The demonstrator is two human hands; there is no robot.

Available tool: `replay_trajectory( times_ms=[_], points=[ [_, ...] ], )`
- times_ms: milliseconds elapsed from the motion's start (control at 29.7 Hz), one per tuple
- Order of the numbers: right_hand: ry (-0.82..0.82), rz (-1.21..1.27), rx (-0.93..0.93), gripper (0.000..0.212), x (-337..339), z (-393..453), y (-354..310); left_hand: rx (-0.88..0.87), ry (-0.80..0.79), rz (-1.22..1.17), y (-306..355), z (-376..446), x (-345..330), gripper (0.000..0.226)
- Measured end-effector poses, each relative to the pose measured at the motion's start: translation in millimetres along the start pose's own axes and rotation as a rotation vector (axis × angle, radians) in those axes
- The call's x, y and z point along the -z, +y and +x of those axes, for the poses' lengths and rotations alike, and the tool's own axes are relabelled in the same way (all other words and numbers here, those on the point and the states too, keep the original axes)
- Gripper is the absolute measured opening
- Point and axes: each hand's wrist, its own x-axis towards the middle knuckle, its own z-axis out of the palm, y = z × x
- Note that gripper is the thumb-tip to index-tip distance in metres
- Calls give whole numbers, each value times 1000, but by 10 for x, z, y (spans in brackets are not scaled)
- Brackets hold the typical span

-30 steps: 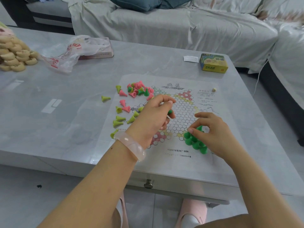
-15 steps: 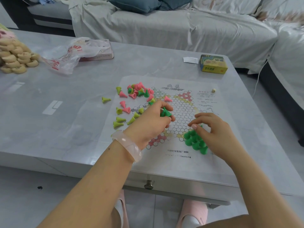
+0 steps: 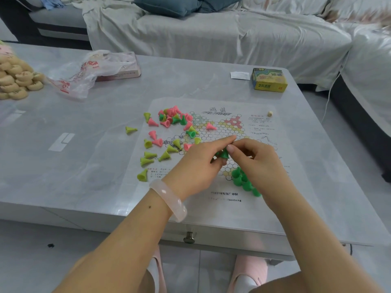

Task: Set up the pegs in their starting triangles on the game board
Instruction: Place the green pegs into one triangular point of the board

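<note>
A paper game board (image 3: 220, 127) with a hexagon grid lies on the grey table (image 3: 105, 123). Loose pink, yellow-green and green cone pegs (image 3: 169, 120) are scattered over its left part. Several dark green pegs (image 3: 243, 180) stand grouped in the board's near triangle. My left hand (image 3: 201, 163) and my right hand (image 3: 256, 159) meet above the board's middle. Both pinch green pegs (image 3: 223, 154) between their fingertips. How many pegs sit in the left hand is hidden.
A yellow peg box (image 3: 269, 80) and a white slip (image 3: 240, 75) sit at the back right. A small die (image 3: 269, 113) lies on the board's right. A plastic bag (image 3: 84, 72) over a pink box and a pile of biscuits (image 3: 14, 81) lie at the left. A covered sofa (image 3: 211, 34) stands behind.
My left hand has carried green pegs from the loose pile toward the board's middle. My right hand has lifted off the green group and met the left hand.
</note>
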Motion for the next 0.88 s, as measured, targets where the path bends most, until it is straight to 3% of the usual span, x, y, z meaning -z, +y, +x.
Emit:
replay_trajectory(
  times_ms=[303,573,775,876],
  points=[
    [8,153,-69,30,50,-19,-43,-44,-16,26,-3,-2,43,56],
    [-17,168,-50,13,92,-10,-34,-24,1,99,-27,-5,54,56],
    [-24,-246,-60,16,122,6,59,136,175,57,-119,27,143,52],
    [-45,-387,-66,16,114,8,84,139,177,37,-107,19,160,50]
  ],
)
